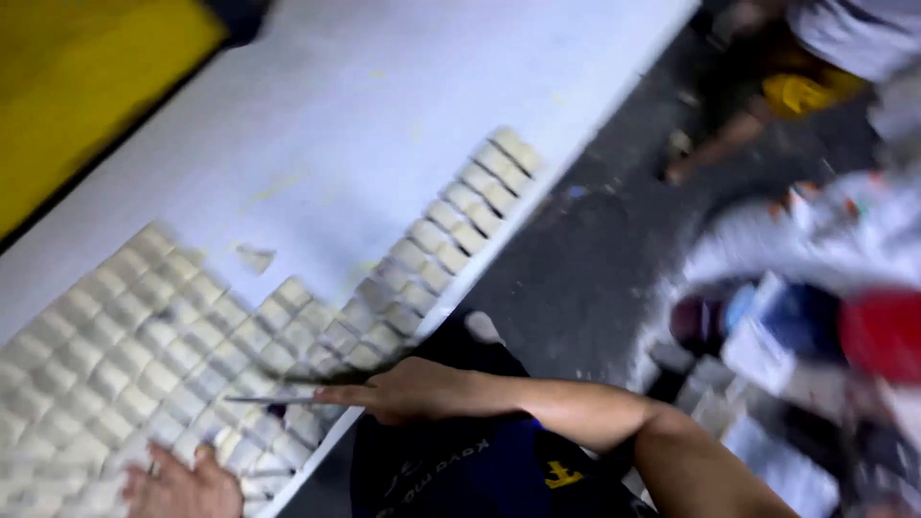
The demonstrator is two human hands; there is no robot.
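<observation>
A slab of pale dough-like squares (144,345), cut in a grid, covers the near left of a white table (336,115). A strip of the same squares (451,230) runs along the table's right edge. My right hand (408,388) lies at the table edge and grips a thin knife (273,399), whose blade points left over the squares. My left hand (182,484), with a ring on one finger, rests flat on the squares at the bottom left. One loose piece (254,257) sits apart on the bare table. The whole view is motion-blurred.
A yellow surface (77,77) borders the table's far left. A dark floor (585,259) lies to the right of the table. Another person's foot (710,149) is at the top right. Blurred white, blue and red packages (806,326) are piled at the right.
</observation>
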